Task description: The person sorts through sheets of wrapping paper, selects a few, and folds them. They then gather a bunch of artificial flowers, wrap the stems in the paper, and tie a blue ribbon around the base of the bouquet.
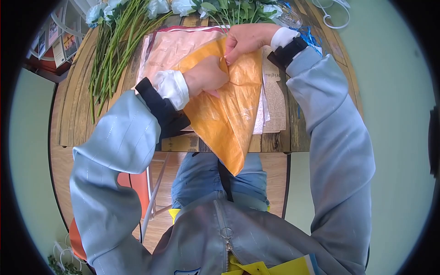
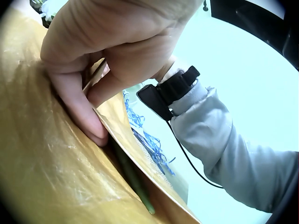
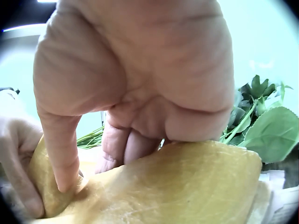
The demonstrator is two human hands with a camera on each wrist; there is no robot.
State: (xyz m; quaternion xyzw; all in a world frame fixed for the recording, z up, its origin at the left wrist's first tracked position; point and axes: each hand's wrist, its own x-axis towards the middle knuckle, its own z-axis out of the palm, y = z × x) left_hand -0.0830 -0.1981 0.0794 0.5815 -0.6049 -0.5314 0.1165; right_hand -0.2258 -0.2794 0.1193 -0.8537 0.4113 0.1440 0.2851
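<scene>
A sheet of orange wrapping paper (image 1: 224, 119) is folded into a cone, its point hanging past the table's near edge. My left hand (image 1: 208, 75) pinches the paper along the fold at its middle, fingers bent. Just above and to the right, my right hand (image 1: 247, 41) pinches the same paper between thumb and fingers. In the left wrist view a green stem (image 2: 133, 179) shows inside the paper's fold, near a fingertip. The right wrist view has the right hand (image 3: 135, 74) over the paper (image 3: 177, 186), with the left hand (image 3: 18, 158) beside it.
Pink paper (image 1: 160, 50) and a newsprint sheet (image 1: 275, 101) lie underneath on the wooden table (image 1: 73, 119). Long green stems (image 1: 114, 55) with pale blue flowers (image 1: 96, 13) lie at left; leaves (image 1: 238, 11) are at the back. Blue shredded strips (image 1: 311, 39) sit at right.
</scene>
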